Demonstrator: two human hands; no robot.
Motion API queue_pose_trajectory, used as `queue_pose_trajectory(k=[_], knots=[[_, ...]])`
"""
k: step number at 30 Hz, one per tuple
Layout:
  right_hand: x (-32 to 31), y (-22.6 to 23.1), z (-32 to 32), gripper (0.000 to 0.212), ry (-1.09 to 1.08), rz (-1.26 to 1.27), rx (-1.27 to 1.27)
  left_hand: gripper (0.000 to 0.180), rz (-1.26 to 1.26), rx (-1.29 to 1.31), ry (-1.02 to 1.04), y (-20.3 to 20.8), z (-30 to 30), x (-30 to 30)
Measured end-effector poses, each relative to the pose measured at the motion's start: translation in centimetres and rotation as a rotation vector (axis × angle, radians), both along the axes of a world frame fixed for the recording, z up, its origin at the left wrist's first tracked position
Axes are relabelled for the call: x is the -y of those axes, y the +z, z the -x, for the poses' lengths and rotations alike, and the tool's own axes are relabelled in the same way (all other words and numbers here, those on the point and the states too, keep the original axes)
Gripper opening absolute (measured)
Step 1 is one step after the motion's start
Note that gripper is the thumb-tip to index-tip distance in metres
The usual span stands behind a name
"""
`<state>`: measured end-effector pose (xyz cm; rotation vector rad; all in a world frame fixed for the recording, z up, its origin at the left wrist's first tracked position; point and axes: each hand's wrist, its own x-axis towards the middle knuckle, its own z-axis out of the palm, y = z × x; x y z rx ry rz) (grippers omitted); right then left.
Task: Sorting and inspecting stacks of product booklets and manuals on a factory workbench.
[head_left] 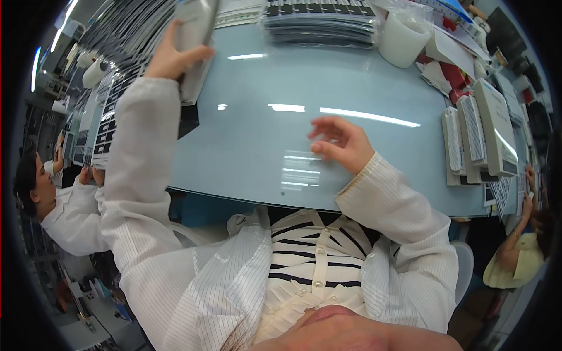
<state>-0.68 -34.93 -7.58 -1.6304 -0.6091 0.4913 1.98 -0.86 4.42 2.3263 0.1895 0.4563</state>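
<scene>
At the far left of the table, my left hand point(174, 57) is closed around the near end of a pale grey-white flat box point(196, 24). Its thumb crosses the box's near edge. Under the hand lies another pale box or stack point(196, 82), partly covered, with a black flat piece point(188, 121) beside it. My right hand point(345, 143) hovers over the middle of the glossy table point(252, 117), its fingers loosely bent and apart, slightly blurred. Nothing shows in it.
Wrapped stacks of black-and-white cards point(319, 23) lie at the far edge, next to a white roll point(404, 44). Several white boxes point(494, 128) stand at the right. Dark strips point(126, 32) pile at far left. A co-worker point(64, 199) sits left, another person point(518, 251) right.
</scene>
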Motion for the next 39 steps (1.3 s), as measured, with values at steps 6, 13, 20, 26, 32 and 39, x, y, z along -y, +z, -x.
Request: queue_pose_trajectory(k=[6, 13, 20, 26, 32, 39], knots=[[-3.9, 1.4, 1.0, 0.048, -0.242, -0.534, -0.312, 0.107, -0.291, 0.041, -0.453, -4.8, 2.5, 14.3], [-1.0, -0.3, 0.4, 0.039, -0.538, -0.560, -0.275, 0.118, -0.150, 0.146, -0.734, -8.6, 2.9, 16.9], [3.9, 2.1, -2.0, 0.043, -0.239, -0.390, -0.490, 0.073, 1.476, -0.638, -0.778, -10.8, 3.8, 14.4], [3.3, 0.1, -2.9, 0.045, -0.157, -0.340, -0.756, 0.068, 1.835, -0.959, -0.786, -11.8, 5.1, 14.3], [3.6, 0.5, -2.4, 0.046, -0.150, -0.328, -0.817, 0.070, 2.065, -1.095, -0.823, -11.7, 5.2, 14.9], [3.7, 1.2, -1.7, 0.042, -0.121, -0.135, -0.325, 0.068, 1.980, -1.006, -0.725, -11.3, 5.0, 14.8]])
